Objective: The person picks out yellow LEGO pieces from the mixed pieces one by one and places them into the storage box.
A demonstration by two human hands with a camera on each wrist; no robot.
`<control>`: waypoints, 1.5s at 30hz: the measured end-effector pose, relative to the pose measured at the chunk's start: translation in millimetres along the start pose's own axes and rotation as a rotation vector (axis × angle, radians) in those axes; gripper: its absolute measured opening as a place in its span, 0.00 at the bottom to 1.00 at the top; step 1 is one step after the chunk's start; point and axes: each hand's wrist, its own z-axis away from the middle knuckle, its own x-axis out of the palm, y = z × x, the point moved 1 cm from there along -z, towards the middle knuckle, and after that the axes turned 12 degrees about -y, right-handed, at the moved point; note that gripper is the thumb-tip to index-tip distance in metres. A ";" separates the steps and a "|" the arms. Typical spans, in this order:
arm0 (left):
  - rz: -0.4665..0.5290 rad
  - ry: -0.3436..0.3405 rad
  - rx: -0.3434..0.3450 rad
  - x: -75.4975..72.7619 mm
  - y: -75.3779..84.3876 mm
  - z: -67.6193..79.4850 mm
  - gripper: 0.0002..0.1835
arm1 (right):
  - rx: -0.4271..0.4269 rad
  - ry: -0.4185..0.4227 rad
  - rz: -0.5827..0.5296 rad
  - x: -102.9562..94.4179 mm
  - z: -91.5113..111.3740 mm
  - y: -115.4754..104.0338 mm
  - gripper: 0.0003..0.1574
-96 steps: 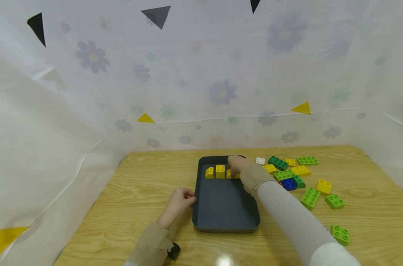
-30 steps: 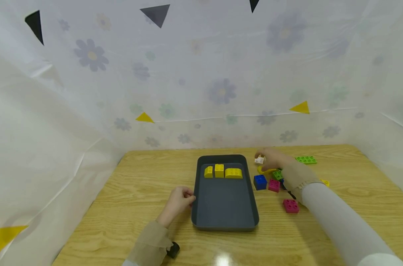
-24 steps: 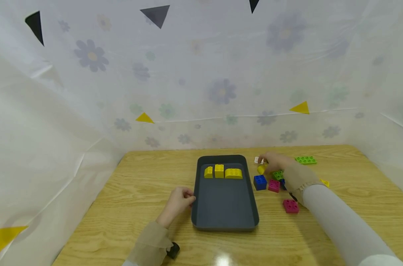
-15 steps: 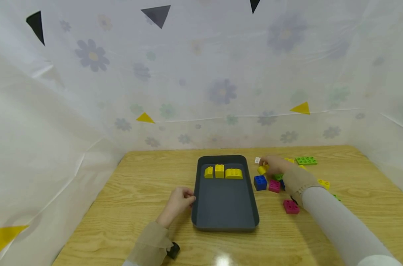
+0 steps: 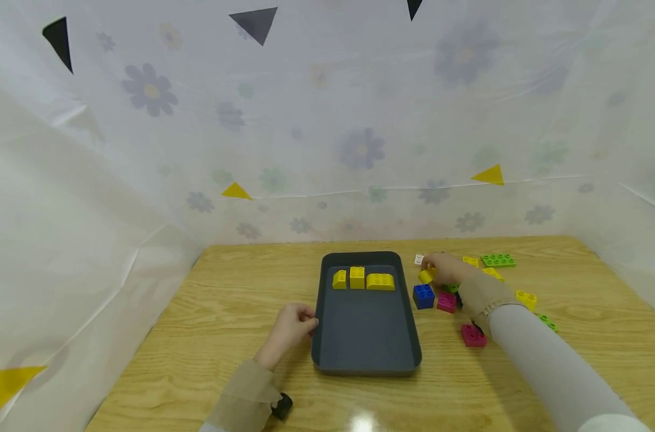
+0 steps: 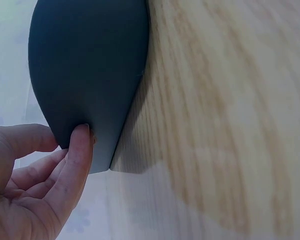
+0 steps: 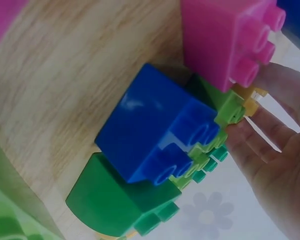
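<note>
My left hand pinches the left rim of a dark grey tray; the left wrist view shows thumb and fingers at the tray's wall. Inside, along the far end, stand a small sloped yellow brick, a tall yellow brick and a long curved yellow brick. Right of the tray, my right hand grips a yellow brick with a rounded side. Its far part is hidden by the fingers. In the right wrist view other bricks mostly cover this yellow brick.
Near the right hand lie a blue brick, a pink brick and a white brick. Another pink brick sits closer. Farther right are green bricks and yellow bricks. A flowered curtain hangs behind the table.
My right hand has left the tray's far end, where the long curved yellow brick now stands, and gone right to the pile. There it has turned the yellow brick. The left hand has stayed put.
</note>
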 end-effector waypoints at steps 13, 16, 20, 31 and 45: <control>-0.002 0.001 0.009 0.2 -1.7 -1.2 0.03 | -0.055 0.045 -0.074 -4.6 6.1 -0.7 0.20; 0.002 0.002 0.006 0.3 -1.6 -1.2 0.03 | -0.063 0.057 -0.124 -6.8 8.0 1.0 0.20; 0.008 0.005 -0.003 0.5 -0.7 -1.3 0.03 | -0.064 0.066 -0.177 -9.7 10.1 2.7 0.21; -0.001 0.006 -0.005 0.4 -0.8 -1.8 0.03 | -0.092 0.148 -0.209 -18.4 8.4 -3.3 0.20; 0.001 0.005 -0.011 0.4 0.7 -0.7 0.03 | -0.130 0.174 -0.168 -33.5 3.3 -46.9 0.23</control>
